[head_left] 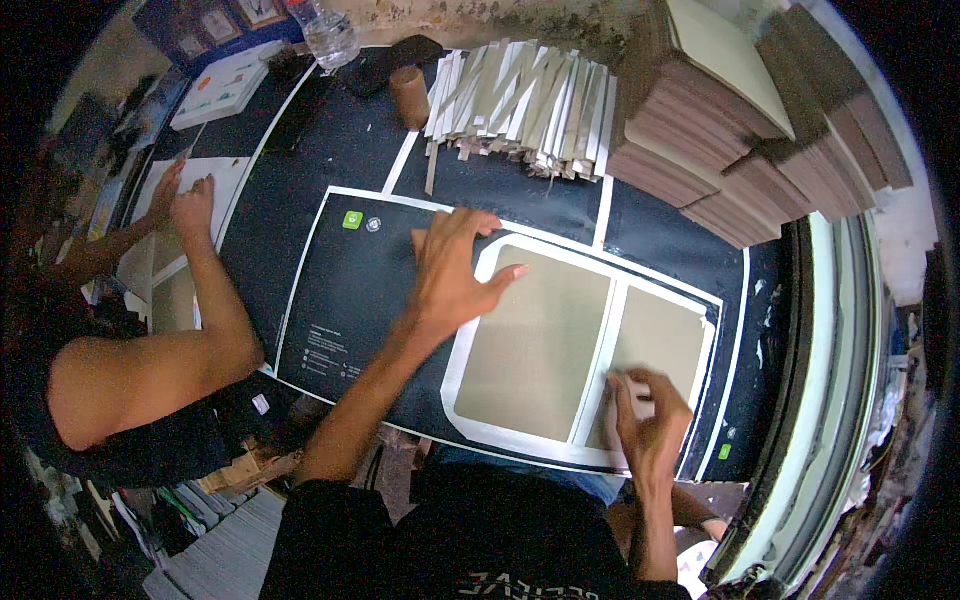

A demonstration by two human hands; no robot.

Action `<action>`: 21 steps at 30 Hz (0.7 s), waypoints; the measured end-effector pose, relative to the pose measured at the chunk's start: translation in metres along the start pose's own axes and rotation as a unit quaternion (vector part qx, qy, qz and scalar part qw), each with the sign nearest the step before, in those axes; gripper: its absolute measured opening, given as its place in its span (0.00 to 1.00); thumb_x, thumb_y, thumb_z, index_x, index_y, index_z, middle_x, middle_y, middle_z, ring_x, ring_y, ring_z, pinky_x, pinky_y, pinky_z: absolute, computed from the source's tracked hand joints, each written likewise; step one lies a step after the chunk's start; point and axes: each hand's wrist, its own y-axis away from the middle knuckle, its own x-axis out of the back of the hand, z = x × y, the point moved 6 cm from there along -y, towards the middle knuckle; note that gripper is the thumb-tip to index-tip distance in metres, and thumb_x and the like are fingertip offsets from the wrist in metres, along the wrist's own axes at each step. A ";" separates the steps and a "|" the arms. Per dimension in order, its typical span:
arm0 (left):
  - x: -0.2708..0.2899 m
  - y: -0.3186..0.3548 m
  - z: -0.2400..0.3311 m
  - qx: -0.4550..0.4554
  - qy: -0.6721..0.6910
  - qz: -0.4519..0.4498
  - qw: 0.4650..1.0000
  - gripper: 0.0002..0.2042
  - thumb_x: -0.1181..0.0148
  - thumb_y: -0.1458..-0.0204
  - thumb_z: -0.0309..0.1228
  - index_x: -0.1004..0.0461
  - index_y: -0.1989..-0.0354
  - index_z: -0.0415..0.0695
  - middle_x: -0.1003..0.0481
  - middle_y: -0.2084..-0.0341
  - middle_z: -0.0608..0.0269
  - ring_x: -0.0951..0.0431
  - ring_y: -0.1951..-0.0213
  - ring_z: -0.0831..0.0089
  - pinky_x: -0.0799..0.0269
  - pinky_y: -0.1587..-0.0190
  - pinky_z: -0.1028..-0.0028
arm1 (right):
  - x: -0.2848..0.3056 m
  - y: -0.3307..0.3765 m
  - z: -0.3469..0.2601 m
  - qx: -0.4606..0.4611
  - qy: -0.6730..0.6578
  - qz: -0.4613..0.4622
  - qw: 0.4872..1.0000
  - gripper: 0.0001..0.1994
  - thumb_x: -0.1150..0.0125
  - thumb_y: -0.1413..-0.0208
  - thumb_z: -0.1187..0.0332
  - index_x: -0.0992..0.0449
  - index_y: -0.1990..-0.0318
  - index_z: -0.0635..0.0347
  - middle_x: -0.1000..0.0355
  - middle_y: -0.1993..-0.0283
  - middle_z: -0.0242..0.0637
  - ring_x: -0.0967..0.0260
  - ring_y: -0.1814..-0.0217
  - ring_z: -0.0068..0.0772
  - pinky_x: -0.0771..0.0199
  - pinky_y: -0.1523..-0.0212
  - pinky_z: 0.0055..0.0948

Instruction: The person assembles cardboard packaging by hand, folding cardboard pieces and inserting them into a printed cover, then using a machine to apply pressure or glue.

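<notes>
A black printed sheet lies on the table before me. On its right part sit a large beige board and a narrower beige board, framed by white paper edging, with a white strip between them. My left hand rests at the upper left corner of the large board, thumb and fingers spread, holding nothing. Over the lower part of the narrower board, my right hand has its fingers curled in toward the thumb, slightly blurred. Whatever it may pinch is hidden.
Behind the sheet lie a heap of pale board strips, a brown cylinder and a clear bottle. Tall stacks of boards stand at back right. At left, a co-worker's arms work over a white sheet.
</notes>
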 end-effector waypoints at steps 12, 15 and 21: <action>-0.015 -0.018 -0.028 -0.014 0.034 -0.075 0.996 0.27 0.18 0.63 0.37 0.26 0.55 0.48 0.27 0.55 0.56 0.31 0.45 0.52 0.40 0.45 0.51 | -0.083 -0.096 -0.071 0.099 -0.087 -0.100 0.986 0.11 0.34 0.43 0.73 0.18 0.53 0.65 0.20 0.59 0.52 0.21 0.61 0.54 0.21 0.55 0.43; -0.014 -0.019 -0.032 -0.020 0.061 -0.083 0.995 0.27 0.17 0.66 0.37 0.26 0.57 0.48 0.25 0.55 0.57 0.30 0.46 0.53 0.39 0.45 0.52 | -0.082 -0.113 -0.083 0.183 -0.070 -0.082 0.977 0.23 0.35 0.44 0.75 0.28 0.39 0.63 0.22 0.49 0.54 0.27 0.48 0.58 0.26 0.44 0.46; -0.017 -0.023 -0.026 -0.042 0.125 -0.088 0.987 0.27 0.19 0.64 0.33 0.29 0.57 0.46 0.25 0.59 0.61 0.28 0.50 0.54 0.41 0.48 0.55 | -0.106 -0.157 -0.092 0.280 -0.102 -0.195 0.934 0.42 0.35 0.48 0.76 0.46 0.25 0.60 0.22 0.50 0.48 0.30 0.42 0.53 0.40 0.33 0.48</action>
